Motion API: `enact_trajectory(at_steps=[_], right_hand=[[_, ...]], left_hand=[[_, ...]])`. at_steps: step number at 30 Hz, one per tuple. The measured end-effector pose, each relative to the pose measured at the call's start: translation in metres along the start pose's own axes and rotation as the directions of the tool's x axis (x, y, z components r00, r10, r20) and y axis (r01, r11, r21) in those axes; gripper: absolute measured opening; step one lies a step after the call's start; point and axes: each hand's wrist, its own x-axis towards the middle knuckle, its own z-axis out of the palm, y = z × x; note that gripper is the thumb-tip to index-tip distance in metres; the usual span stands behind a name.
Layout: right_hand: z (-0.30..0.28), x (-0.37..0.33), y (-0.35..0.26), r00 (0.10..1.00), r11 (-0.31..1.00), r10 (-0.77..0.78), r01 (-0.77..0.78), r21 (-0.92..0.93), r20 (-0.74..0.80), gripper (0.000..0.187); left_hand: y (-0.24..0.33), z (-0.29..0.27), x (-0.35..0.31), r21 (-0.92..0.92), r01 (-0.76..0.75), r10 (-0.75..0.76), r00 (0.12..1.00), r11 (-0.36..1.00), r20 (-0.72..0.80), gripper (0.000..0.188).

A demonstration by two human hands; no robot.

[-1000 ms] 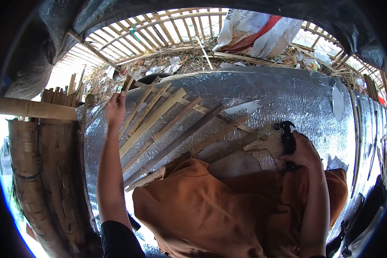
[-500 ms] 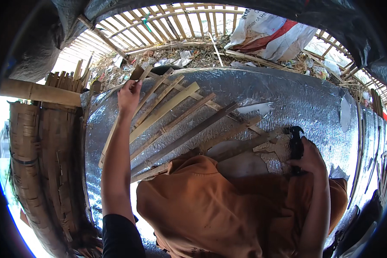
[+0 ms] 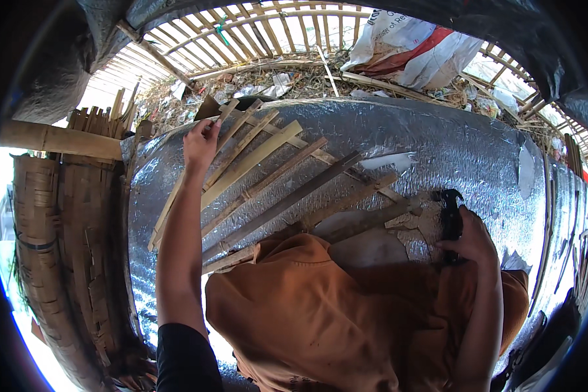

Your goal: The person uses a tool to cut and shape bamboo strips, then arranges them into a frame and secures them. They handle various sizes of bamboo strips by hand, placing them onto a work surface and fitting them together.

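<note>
Left hand [image 3: 201,142] reaches far out, grip pinching the top ends of the fanned bamboo slats [image 3: 268,176] on the silver tabletop [image 3: 477,157]. Right hand [image 3: 469,236], grip wrapped round a black tool [image 3: 450,215], sits just beside the slats' lower right ends.

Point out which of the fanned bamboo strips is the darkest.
The long grey-brown strip near the middle of the fan, running from above the orange cloth up to the right. The strips nearer the left hand are pale yellow.

Bamboo slats [image 3: 268,176] matt, rough; sheet [image 3: 451,150] shiny, foil-like; cloth [image 3: 320,313] matt.
</note>
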Motion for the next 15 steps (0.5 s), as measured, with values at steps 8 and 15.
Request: enact_trajectory(at_steps=[8,15], right_hand=[[-0.003,-0.0001,-0.0012,1.0,0.999,0.018,-0.019,0.047,0.021,0.109],[-0.0027,0.001,-0.002,0.999,0.998,0.01,-0.011,0.06,0.031,0.109]], left_hand=[[0.0047,-0.0066,0.0019,-0.059,0.014,-0.015,1.0,0.998,-0.014,0.035],[-0.0012,-0.0029,0.0017,-0.017,-0.012,0.012,1.0,1.0,-0.022,0.035]])
